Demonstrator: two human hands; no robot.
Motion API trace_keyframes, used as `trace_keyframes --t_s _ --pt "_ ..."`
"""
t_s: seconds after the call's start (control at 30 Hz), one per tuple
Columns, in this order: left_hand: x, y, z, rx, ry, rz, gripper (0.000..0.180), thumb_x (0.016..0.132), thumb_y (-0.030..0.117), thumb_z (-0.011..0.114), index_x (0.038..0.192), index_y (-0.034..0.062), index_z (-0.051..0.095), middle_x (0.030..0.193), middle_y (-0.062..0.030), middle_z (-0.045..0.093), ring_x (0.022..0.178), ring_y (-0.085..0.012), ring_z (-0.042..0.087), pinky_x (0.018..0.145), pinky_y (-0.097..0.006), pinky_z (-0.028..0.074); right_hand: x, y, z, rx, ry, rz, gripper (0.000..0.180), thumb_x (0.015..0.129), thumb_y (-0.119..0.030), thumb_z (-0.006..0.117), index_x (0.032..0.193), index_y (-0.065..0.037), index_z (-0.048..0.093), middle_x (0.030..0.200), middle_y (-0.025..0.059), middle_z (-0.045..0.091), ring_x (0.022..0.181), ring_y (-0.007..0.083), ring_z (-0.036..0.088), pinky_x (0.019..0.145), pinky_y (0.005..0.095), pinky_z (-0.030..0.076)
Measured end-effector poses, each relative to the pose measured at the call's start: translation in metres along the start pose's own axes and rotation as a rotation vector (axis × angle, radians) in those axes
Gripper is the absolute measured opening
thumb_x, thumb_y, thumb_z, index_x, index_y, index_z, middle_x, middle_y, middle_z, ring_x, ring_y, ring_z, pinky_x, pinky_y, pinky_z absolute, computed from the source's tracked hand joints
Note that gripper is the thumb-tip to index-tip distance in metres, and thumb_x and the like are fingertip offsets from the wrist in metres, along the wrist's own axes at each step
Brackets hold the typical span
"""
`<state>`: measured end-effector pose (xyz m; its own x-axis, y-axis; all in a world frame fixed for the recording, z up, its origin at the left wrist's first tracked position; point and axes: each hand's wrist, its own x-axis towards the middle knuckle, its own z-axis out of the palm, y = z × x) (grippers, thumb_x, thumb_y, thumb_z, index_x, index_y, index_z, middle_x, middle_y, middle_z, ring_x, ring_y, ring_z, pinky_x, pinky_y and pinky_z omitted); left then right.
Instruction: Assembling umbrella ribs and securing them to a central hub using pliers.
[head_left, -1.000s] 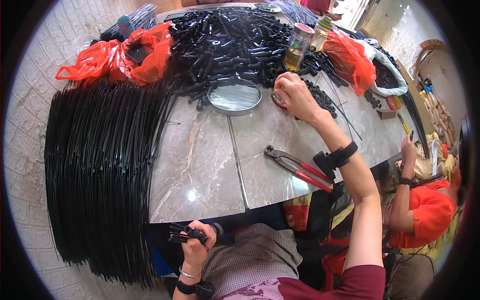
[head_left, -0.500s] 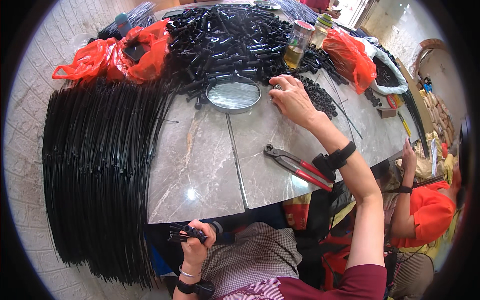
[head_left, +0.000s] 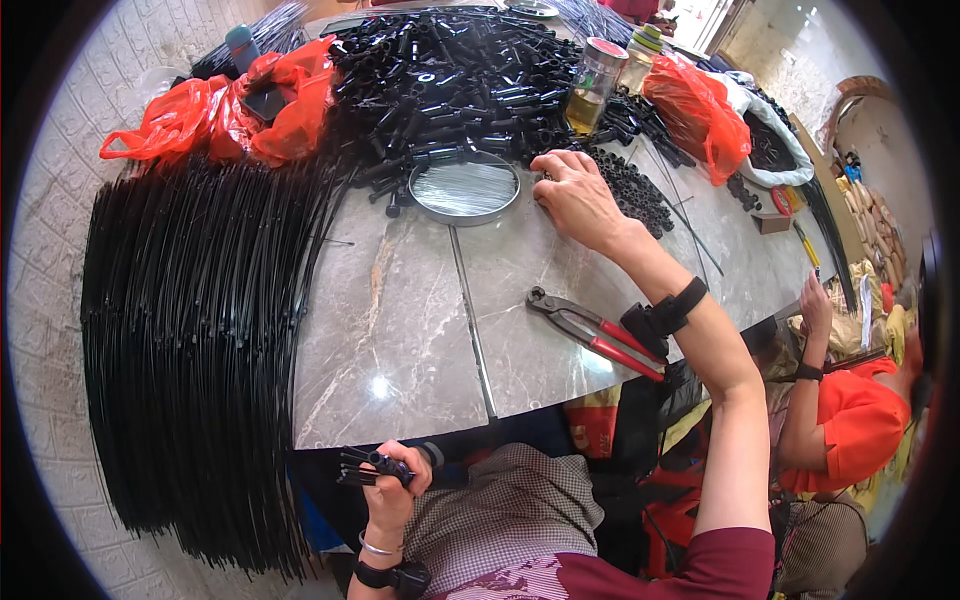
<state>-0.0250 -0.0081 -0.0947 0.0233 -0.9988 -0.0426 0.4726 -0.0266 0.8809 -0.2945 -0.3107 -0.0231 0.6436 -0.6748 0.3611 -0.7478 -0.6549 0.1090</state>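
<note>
Low at the front, my left hand [head_left: 393, 492] is wrapped round a black tubular part [head_left: 390, 466], with several thin black rods jutting from it to the left. My right hand [head_left: 583, 205] is stretched out over the far side of the table, fingers curled down and pressed together. What lies under its fingertips is hidden. Just left of it sits a round metal dish [head_left: 466, 190] full of thin silvery wires or pins. Small black ring-like pieces [head_left: 640, 198] are heaped on its right side.
Red-handled pincers [head_left: 597, 335] lie below my right forearm. Long black rods [head_left: 190, 370] cover the left side. A pile of black tubular parts [head_left: 450, 80] fills the back, beside a glass jar [head_left: 592, 90] and a red bag [head_left: 700, 115]. A co-worker in orange [head_left: 850, 420] sits at right.
My right hand has shifted very slightly left, its fingers more tucked under. The left hand keeps the same hold on the black tubular part.
</note>
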Motion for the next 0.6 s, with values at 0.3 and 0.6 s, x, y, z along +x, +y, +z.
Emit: trace_keyframes --t_s 0.3,0.6 --pt "-0.0008 -0.0005 -0.0022 0.003 0.012 0.008 0.065 0.073 0.07 0.056 0.076 0.0059 0.048 0.049 -0.0006 0.04 0.041 -0.0081 0.034 0.041 -0.023 0.027 -0.0025 0.0025 -0.0013 0.084 -0.02 0.063 0.013 0.078 -0.009 0.059 0.083 -0.006 0.071 0.116 0.0087 0.058 0.115 0.0246 0.048 0.099 0.0389 0.033" --pt "0.0002 -0.0022 -0.0031 0.001 0.016 -0.007 0.065 0.074 0.07 0.054 0.075 0.0062 0.047 0.05 -0.0004 0.04 0.041 -0.0079 0.034 0.041 -0.023 0.028 -0.0022 0.0045 -0.0001 0.048 -0.06 0.063 0.011 0.08 -0.011 0.061 0.085 -0.004 0.068 0.114 0.0072 0.057 0.115 0.0252 0.047 0.101 0.0385 0.033"
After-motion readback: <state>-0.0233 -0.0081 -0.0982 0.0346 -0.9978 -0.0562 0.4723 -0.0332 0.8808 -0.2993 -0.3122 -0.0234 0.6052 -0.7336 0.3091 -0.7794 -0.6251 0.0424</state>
